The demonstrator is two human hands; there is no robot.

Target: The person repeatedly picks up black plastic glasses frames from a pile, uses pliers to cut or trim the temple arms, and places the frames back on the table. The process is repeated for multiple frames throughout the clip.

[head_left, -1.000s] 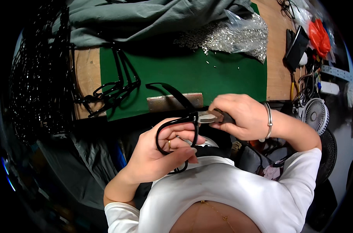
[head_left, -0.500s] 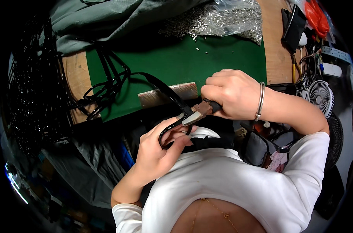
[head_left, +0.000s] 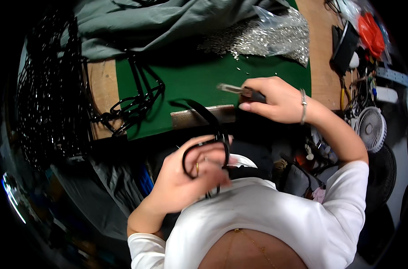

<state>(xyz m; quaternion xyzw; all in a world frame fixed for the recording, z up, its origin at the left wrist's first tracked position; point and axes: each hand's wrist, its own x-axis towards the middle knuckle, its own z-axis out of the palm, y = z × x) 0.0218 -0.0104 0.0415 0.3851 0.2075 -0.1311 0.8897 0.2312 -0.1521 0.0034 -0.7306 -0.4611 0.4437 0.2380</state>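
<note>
A glossy black strap (head_left: 204, 113) rises from my left hand (head_left: 175, 177), its free end over the green mat (head_left: 186, 80). Its lower part forms a loop around the fingers, which are partly blurred by motion but curl about it. My right hand (head_left: 278, 99), to the upper right above the mat, grips a pair of pliers (head_left: 248, 92). The metal jaws point left and stand apart from the strap. Near the mat's front edge lies a textured metallic strip (head_left: 184, 119), just behind the strap.
Small silver metal pieces (head_left: 244, 42) spill from a clear bag at the back, beside grey fabric (head_left: 119, 27). Tangled black straps (head_left: 143, 101) lie left on the mat, and a thick bundle (head_left: 51, 98) hangs further left. A white fan (head_left: 370, 130) and cables stand at right.
The pliers have come off the strap and moved up and right with my right hand. The strap's far end has come away from the tangled straps. My left hand still holds the loop.
</note>
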